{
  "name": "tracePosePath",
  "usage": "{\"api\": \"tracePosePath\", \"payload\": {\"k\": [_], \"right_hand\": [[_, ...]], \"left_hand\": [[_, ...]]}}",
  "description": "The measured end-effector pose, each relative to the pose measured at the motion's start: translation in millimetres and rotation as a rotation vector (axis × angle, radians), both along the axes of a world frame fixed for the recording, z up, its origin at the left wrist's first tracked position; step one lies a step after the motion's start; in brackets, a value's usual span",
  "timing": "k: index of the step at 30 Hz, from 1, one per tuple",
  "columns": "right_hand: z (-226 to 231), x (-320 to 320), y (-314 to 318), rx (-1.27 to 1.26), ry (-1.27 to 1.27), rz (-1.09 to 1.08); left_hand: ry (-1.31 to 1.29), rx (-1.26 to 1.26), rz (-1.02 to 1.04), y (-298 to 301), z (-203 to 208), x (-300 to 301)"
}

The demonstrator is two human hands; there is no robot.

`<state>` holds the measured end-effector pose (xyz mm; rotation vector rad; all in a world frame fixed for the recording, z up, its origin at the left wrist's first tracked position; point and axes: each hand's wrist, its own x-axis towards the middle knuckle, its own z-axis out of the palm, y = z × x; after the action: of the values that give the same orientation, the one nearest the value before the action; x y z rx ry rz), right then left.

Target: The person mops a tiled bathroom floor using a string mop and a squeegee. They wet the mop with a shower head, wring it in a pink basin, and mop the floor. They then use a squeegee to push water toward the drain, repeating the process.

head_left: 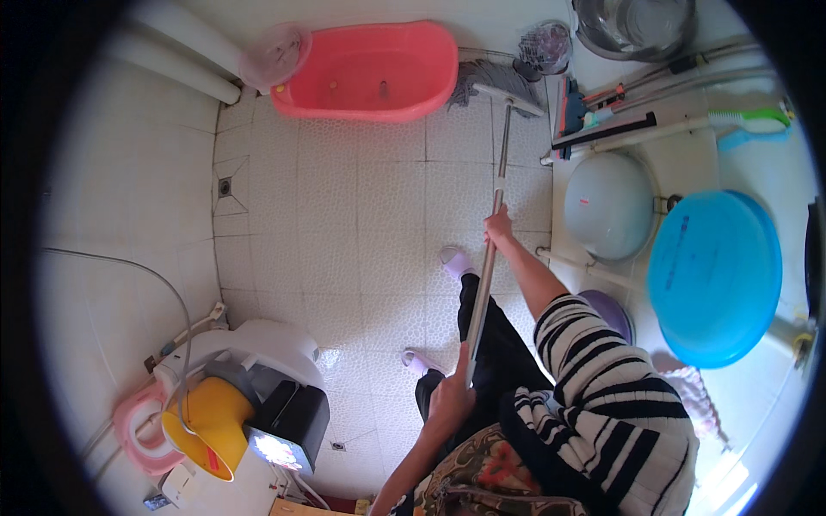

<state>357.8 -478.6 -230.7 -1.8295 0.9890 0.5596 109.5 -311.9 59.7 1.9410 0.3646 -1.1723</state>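
Observation:
Both my hands hold a long mop [486, 284] with a silver metal pole and a grey fringed head. My right hand [497, 225] wraps round the pole at about its middle. Close to my body, my left hand [452, 397] is closed round the pole's near end. The mop head [508, 79] lies on the tiled floor at the far right, its grey strands spread next to a pink plastic tub [370, 112]. Beside the strands sits a clear plastic bag with dark contents [545, 47].
Brushes and poles [619, 129] hang along the right wall, with a grey basin [609, 206] and a blue basin [714, 279]. A white toilet [280, 348], a yellow bucket [219, 413] and a black box [297, 417] stand at the lower left. A floor drain [225, 187] lies near the left wall.

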Motion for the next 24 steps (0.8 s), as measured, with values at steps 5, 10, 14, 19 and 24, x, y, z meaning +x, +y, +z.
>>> {"api": "tracePosePath", "payload": {"k": [5,10,14,19,24], "right_hand": [[-1.8,-132.8,69.1,-0.043,0.011,0.084],[1.7,-314.5,129.4,-0.118,0.126,0.174],[29.3,-472.6,186.6,-0.003,0.195,0.170],[100.4,-634.9,248.9,0.373,0.343,0.087],[115.3,-685.1,248.6,0.524,0.366,0.015]], "left_hand": [[-0.058,0.077,-0.014,63.0,5.3,-131.4],[0.043,0.111,-0.001,124.1,26.3,-297.6],[0.133,0.151,-0.001,187.7,93.2,-414.1],[0.301,0.234,0.020,220.3,167.9,-513.1],[0.348,0.289,0.015,223.7,180.9,-544.9]]}}
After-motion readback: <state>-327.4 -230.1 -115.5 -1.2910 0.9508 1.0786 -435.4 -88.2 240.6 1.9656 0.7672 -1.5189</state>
